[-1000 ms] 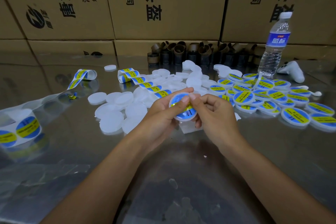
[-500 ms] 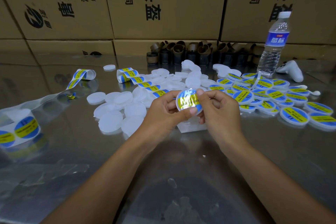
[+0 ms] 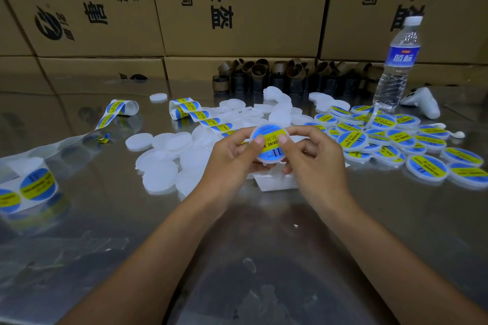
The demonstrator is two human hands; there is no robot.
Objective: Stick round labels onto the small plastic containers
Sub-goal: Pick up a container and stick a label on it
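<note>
We see both hands pinching one small container (image 3: 270, 145) above the steel table (image 3: 264, 245), well left of the water bottle (image 3: 396, 66) and nearer us. The left hand (image 3: 232, 155) and right hand (image 3: 314, 158) each press a thumb onto its round label (image 3: 270, 140). Labelled containers (image 3: 396, 137) lie just below the bottle, blank containers (image 3: 163, 166) far to its left. The label's far edge may not be fully stuck.

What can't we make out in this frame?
Head view only.
Held container: underside and sides covered by the left hand and right hand; parts of its label lie under both thumbs.
White block: mostly hidden beneath the hands.
Label roll: cut off by the left edge.
Labelled containers: fine print too small to read.
</note>
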